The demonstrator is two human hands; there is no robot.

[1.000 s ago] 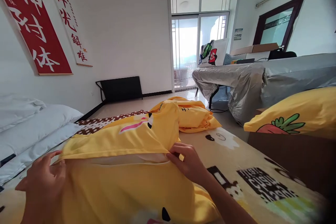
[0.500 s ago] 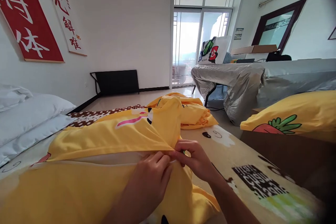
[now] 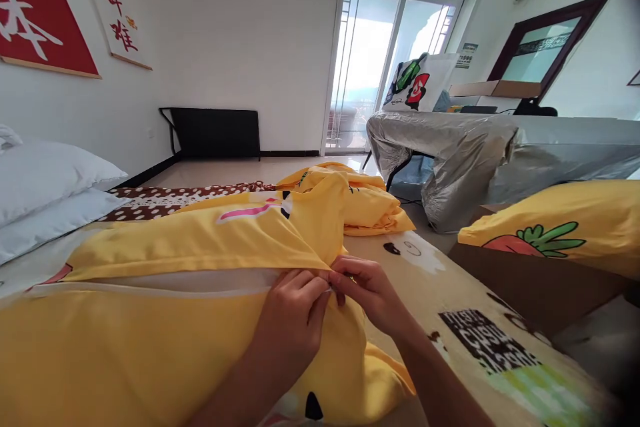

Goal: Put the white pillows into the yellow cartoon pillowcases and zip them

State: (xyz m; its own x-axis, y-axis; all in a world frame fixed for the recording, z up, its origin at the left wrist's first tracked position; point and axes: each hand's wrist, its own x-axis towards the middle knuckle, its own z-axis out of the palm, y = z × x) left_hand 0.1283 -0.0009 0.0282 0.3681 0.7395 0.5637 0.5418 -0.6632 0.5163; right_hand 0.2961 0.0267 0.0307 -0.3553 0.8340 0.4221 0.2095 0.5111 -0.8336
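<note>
Your left hand [image 3: 295, 313] has moved from the far left end of the long opening [image 3: 200, 281] to touch your right hand [image 3: 371, 292] at the other end. Your right thumb and forefinger pinch the hem of the smooth yellow pillowcase [image 3: 150, 340]; your left fingers bunch together there (tips hidden, so I cannot tell whether they grip). It lies in front of you on one plush printed blanket [image 3: 460, 280]. Around it you have one crumpled yellow cloth heap [image 3: 373, 210], at least two plump white pillows [image 3: 55, 173], one carrot-printed cushion [image 3: 610, 227] over one cardboard box [image 3: 505, 280], and two flat wall scrolls [image 3: 55, 7].
</note>
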